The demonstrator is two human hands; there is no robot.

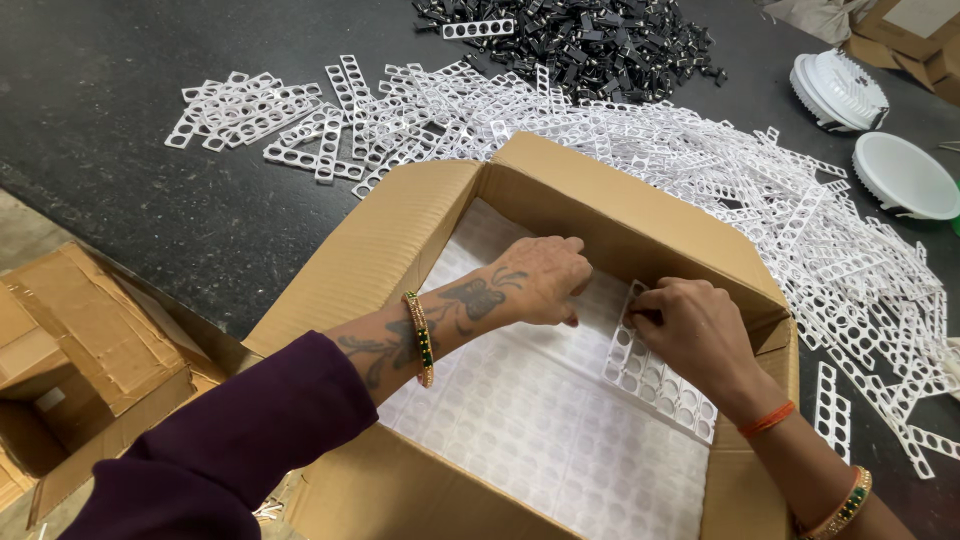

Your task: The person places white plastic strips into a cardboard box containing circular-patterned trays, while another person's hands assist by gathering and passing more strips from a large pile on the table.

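The cardboard box (pixel 560 330) stands open on the dark bench (pixel 150 180), lined with a white sheet. The right hand (pixel 695 330) pinches white perforated strips (pixel 655 375) against the box's right wall; they may slide apart. The left hand (pixel 540 280), curled, steadies beside them.

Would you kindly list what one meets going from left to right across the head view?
Small brown box → left hand → right hand holding white perforated strips inside the large cardboard box → round white lamp housing.
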